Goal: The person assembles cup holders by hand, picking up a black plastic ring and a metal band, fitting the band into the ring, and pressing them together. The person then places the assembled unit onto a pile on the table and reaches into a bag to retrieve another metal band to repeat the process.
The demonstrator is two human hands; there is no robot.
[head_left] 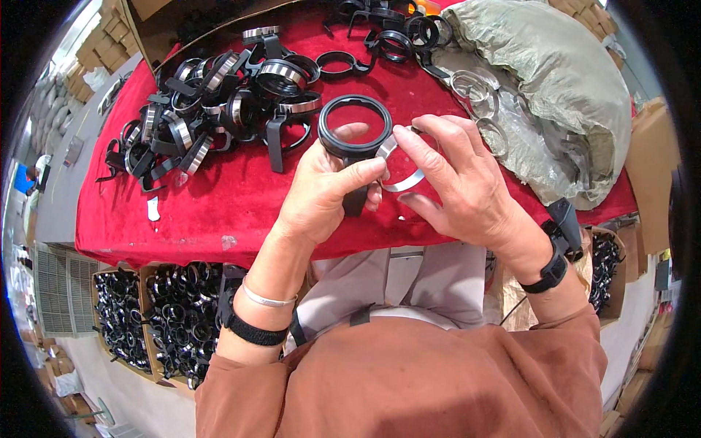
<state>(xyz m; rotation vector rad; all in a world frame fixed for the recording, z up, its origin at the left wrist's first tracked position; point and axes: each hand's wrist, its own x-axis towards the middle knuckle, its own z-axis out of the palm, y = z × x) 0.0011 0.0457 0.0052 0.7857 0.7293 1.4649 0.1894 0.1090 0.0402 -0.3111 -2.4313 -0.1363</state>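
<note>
My left hand (315, 193) clamps the black ring (355, 151); my right hand (467, 191) holds the silver band (409, 182) at four o'clock; loose fingers could drop it.

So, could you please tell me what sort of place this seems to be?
Probably a small assembly workshop: a heap of black-and-silver ring-shaped parts lies on the red cloth-covered table, and brown cardboard boxes full of similar black pieces stand below.

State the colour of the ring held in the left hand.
The ring is black, seen best in the head view.
</note>
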